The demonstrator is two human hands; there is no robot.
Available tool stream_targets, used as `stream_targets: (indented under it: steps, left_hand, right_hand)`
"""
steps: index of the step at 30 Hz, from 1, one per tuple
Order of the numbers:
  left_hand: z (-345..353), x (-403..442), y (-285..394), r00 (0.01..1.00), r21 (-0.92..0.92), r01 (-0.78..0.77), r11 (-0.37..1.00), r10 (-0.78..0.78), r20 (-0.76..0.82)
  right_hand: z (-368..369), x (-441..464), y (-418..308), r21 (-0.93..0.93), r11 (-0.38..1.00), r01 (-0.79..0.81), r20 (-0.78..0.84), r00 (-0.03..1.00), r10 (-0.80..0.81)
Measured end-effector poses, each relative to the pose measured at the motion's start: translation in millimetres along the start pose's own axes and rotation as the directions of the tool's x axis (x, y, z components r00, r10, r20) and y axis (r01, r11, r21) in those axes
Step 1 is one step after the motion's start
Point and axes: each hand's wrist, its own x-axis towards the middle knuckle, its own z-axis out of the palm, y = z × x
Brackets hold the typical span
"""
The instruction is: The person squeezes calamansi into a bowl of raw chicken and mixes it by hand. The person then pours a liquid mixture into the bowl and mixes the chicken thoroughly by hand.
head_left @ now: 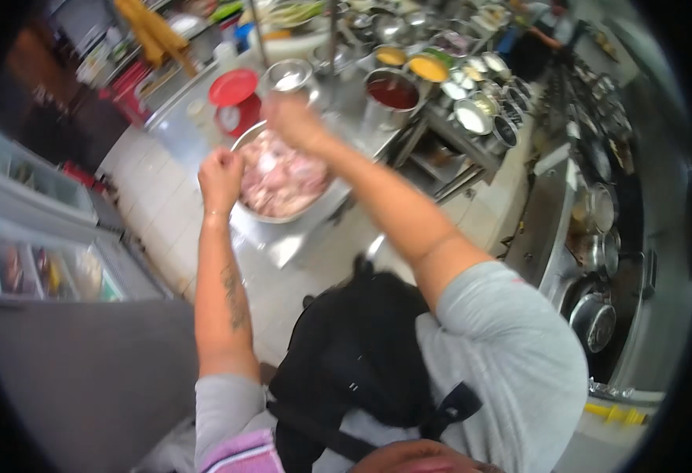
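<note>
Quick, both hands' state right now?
Left hand: curled closed by the bowl; anything held can't be told.
Right hand: blurred near the bowl; open or closed can't be told.

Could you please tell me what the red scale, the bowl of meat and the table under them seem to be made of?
Red scale: plastic or painted metal, smooth and evenly coloured; blur leaves it open.
Bowl: probably metal, judging by its thin, silvery-grey rim; finish unclear.
Table: likely stainless steel with a smooth finish, since its grey top reflects light.

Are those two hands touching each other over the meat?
Apart. The head view shows pink meat in the gap between the left hand and right hand.
</note>
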Motion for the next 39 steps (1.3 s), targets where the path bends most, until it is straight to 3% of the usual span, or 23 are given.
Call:
stream_targets:
  steps: [1, 2, 3, 4, 6, 8, 10, 13, 15, 17, 22, 24, 25, 27, 29, 31, 32, 33, 35, 36, 37, 39]
  left_hand:
    - [17, -5, -10, 0.942, 0.171, 0.008, 0.985, -0.065, 0.33]
    - [29, -28, -15, 0.904, 0.512, -0.315, 0.799, 0.088, 0.419]
    - [33, -45, -23, 0.896, 0.322, -0.309, 0.895, 0.16, 0.415]
    - [39, -30, -22, 0.897, 0.12, -0.331, 0.936, 0.272, 0.349]
    - [22, -53, 17, 0.978, 0.113, -0.113, 0.987, 0.091, 0.187]
    - [11, -77, 24, 0.993, 0.236, -0.118, 0.965, 0.109, 0.052]
    - [-3, -96, 3, 0.996, 0.329, -0.034, 0.944, 0.058, -0.064]
    - [-23, -144, -13, 0.98, 0.507, 0.066, 0.859, 0.039, -0.194]
    - [-16, -179, -2, 0.896, 0.311, 0.348, 0.884, -0.215, -0.389]
    - [-22, -228, -17, 0.9, 0.542, 0.358, 0.76, -0.126, -0.417]
    - [-7, -335, 29, 0.721, 0.49, 0.689, 0.534, -0.433, -0.541]
    - [-5, -380, 50, 0.716, 0.56, 0.698, 0.446, -0.446, -0.538]
    - [-5, -402, 60, 0.73, 0.634, 0.677, 0.375, -0.451, -0.513]
    - [3, -432, 84, 0.666, 0.615, 0.729, 0.3, -0.52, -0.535]
    - [13, -460, 111, 0.428, 0.474, 0.869, 0.141, -0.696, -0.577]
    - [22, -493, 120, 0.437, 0.517, 0.851, 0.095, -0.673, -0.596]
    - [27, -510, 123, 0.45, 0.543, 0.836, 0.078, -0.664, -0.597]
    - [35, -525, 127, 0.46, 0.567, 0.822, 0.061, -0.657, -0.597]
    - [47, -553, 129, 0.422, 0.543, 0.839, 0.026, -0.66, -0.622]
    - [55, -565, 135, 0.407, 0.532, 0.846, 0.008, -0.655, -0.637]
    - [62, -567, 145, 0.389, 0.521, 0.853, -0.006, -0.659, -0.644]
    - [71, -560, 166, 0.192, 0.474, 0.871, -0.127, -0.8, -0.568]
  right_hand:
    - [54, -27, 17, 0.01, 0.989, -0.145, 0.597, 0.795, 0.111]
    - [-9, -55, -7, 0.024, 0.995, 0.097, 0.751, 0.655, -0.082]
    - [-17, -98, -3, 0.174, 0.985, 0.009, 0.557, 0.824, -0.106]
    - [-28, -94, 17, 0.314, 0.949, 0.023, 0.277, 0.954, -0.114]
    - [-77, -96, 56, 0.337, 0.939, -0.071, 0.098, 0.994, 0.04]
    - [-113, -105, 137, 0.485, 0.814, -0.321, 0.187, 0.947, 0.263]
    - [-137, -105, 214, 0.428, 0.758, -0.491, 0.064, 0.854, 0.517]
    - [-141, -90, 344, 0.367, 0.724, -0.584, -0.026, 0.772, 0.635]
    - [-140, -57, 412, 0.392, 0.691, -0.608, -0.029, 0.742, 0.669]
    - [-136, -12, 467, 0.267, 0.759, -0.594, -0.098, 0.767, 0.635]
    - [-79, 115, 618, 0.031, 0.932, -0.361, -0.068, 0.929, 0.363]
    - [-33, 150, 683, -0.241, 0.951, -0.191, 0.121, 0.967, 0.225]
    - [-32, 161, 686, -0.231, 0.958, -0.168, 0.139, 0.969, 0.203]
    - [-36, 178, 686, -0.323, 0.94, -0.108, 0.41, 0.879, 0.242]
    - [-20, 189, 697, -0.329, 0.944, -0.002, 0.448, 0.88, 0.158]
    - [-16, 200, 698, -0.27, 0.948, -0.166, 0.664, 0.682, 0.308]
    - [0, 199, 711, -0.336, 0.941, -0.029, 0.649, 0.717, 0.254]
    - [13, 201, 724, -0.331, 0.944, -0.007, 0.66, 0.713, 0.237]
    - [31, 204, 740, -0.323, 0.861, 0.393, 0.721, 0.691, -0.045]
    - [32, 204, 741, -0.274, 0.812, 0.516, 0.669, 0.708, -0.224]
    - [31, 205, 732, -0.262, 0.805, 0.531, 0.676, 0.697, -0.24]
    - [14, 208, 703, -0.171, 0.98, 0.098, 0.579, 0.815, 0.019]
